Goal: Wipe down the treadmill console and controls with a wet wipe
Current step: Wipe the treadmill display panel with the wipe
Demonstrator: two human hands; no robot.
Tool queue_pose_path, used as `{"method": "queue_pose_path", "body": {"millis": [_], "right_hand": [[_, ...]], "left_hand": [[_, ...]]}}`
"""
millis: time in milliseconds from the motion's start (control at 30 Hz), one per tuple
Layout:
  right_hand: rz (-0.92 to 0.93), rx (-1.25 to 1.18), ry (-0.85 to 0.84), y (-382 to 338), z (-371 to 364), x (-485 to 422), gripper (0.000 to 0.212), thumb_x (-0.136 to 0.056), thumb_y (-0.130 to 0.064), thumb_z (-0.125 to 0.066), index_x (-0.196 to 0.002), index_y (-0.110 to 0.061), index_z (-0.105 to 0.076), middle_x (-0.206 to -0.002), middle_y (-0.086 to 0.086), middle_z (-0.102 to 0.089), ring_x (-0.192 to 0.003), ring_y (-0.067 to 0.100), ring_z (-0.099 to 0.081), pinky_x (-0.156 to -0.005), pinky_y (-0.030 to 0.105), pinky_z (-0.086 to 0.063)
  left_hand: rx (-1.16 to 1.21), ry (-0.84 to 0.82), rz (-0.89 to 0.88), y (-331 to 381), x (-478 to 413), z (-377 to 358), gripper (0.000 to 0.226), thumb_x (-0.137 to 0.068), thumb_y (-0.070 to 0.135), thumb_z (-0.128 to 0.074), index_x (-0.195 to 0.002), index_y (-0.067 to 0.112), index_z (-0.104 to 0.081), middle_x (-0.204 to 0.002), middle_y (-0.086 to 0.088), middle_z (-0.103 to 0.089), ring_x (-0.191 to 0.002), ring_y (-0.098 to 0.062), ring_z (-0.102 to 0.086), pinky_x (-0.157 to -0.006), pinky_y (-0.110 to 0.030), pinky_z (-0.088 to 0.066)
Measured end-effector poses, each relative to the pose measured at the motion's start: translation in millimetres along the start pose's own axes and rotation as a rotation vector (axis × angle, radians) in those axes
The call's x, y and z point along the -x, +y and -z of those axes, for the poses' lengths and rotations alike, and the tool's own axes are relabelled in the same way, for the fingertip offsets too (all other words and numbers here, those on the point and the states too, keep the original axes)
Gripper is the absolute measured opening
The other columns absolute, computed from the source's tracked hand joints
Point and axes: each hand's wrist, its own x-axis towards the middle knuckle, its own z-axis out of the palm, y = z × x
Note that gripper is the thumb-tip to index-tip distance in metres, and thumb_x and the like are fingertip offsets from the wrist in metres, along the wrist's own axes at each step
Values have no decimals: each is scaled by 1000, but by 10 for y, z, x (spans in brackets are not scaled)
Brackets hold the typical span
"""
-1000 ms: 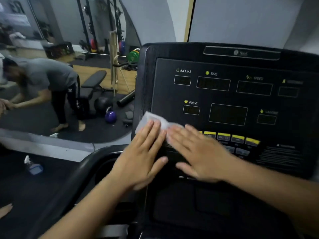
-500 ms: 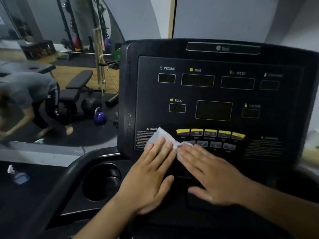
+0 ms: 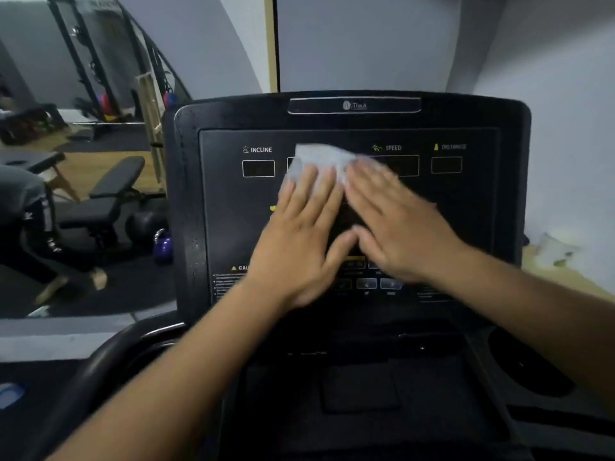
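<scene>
The black treadmill console (image 3: 466,211) fills the middle of the head view, with readouts labelled INCLINE, SPEED and DISTANCE along its top row. A white wet wipe (image 3: 321,159) lies flat over the TIME readout. My left hand (image 3: 299,234) and my right hand (image 3: 396,221) lie side by side, palms flat, with their fingertips pressing the wipe's lower edge against the panel. They cover the pulse readout, the centre display and most of the yellow buttons. Both hands are blurred.
A cup holder (image 3: 529,364) sits at the console's lower right and a curved handrail (image 3: 100,361) at the lower left. The wall mirror on the left reflects a weight bench (image 3: 109,191), a purple kettlebell (image 3: 163,246) and a person (image 3: 36,224) bending. A crumpled packet (image 3: 555,251) lies on the right ledge.
Both hands have slid the wipe up the panel, from the button row near the caution label to the top row of readouts. The view has also shifted left.
</scene>
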Motion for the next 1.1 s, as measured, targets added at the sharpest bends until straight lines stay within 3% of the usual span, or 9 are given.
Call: {"method": "queue_pose_path", "body": {"millis": [133, 233, 467, 567, 733, 833, 900, 967, 1100], "right_hand": [[216, -125, -144, -430, -318, 1150, 68, -89, -35, -54, -144, 3, -38, -154, 19, -30, -147, 32, -19, -113, 50, -29], [315, -151, -200, -219, -337, 1169, 67, -89, -35, -55, -142, 3, -40, -151, 20, -34, -145, 32, -25, -111, 49, -34], [-36, -65, 48, 811, 257, -214, 64, -99, -39, -29, -149, 0, -26, -158, 18, -21, -148, 26, -11, -120, 26, 2], [-92, -125, 81, 717, 218, -115, 63, -100, -38, -29, -151, -3, -20, -160, 13, -14, -149, 21, -4, -120, 28, 2], [75, -189, -102, 79, -187, 1180, 65, -97, -39, -43, -149, -3, -29, -159, 14, -21, -149, 25, -11, -119, 45, -17], [230, -181, -240, 78, -283, 1555, 62, -97, -41, -45, -148, -6, -35, -157, 10, -28, -148, 23, -16, -115, 45, -28], [293, -203, -239, 335, -252, 1403, 56, -95, -33, -48, -142, -3, -44, -150, 13, -40, -144, 25, -28, -113, 47, -31], [225, -146, -158, 715, -121, 1092, 53, -96, -29, -44, -140, 0, -45, -149, 16, -41, -143, 27, -30, -116, 46, -26], [21, -92, -4, 1216, 203, 579, 55, -100, -30, -33, -147, -1, -33, -156, 15, -28, -147, 26, -20, -120, 43, -16]], "left_hand": [[-53, -185, -162, 363, 1155, -315, 69, -101, 53, -30, -154, 10, -24, -163, -7, -16, -152, -26, -3, -118, -46, -14], [-98, -200, -202, 327, 1020, -359, 68, -100, 54, -27, -153, 10, -29, -162, -7, -22, -151, -27, -7, -119, -46, -13], [-171, 33, -32, 67, -835, 28, 72, -99, 53, -16, -156, 10, -15, -164, -14, -7, -151, -33, 1, -122, -47, 2], [-92, 21, -9, 221, -821, 7, 72, -99, 53, -15, -156, 9, -14, -164, -11, -6, -151, -30, 4, -122, -45, 2], [-33, -159, -114, 591, 492, -167, 69, -101, 52, -29, -153, 7, -26, -158, -10, -32, -147, -29, -25, -117, -45, -23], [-70, -259, -145, 762, 683, -216, 65, -100, 56, -27, -142, 11, -48, -138, -4, -51, -116, -26, -50, -96, -38, -34], [-111, -250, -193, 817, 434, -252, 63, -99, 56, -27, -131, 11, -57, -132, -6, -51, -109, -29, -48, -92, -41, -35], [-148, -176, -192, 825, 11, -281, 69, -97, 56, -27, -135, 4, -53, -142, -15, -47, -123, -37, -42, -104, -47, -32], [-219, -81, -55, 868, -813, -250, 82, -97, 59, -10, -154, 1, -14, -163, -19, -9, -150, -35, -3, -121, -49, -9]]}}
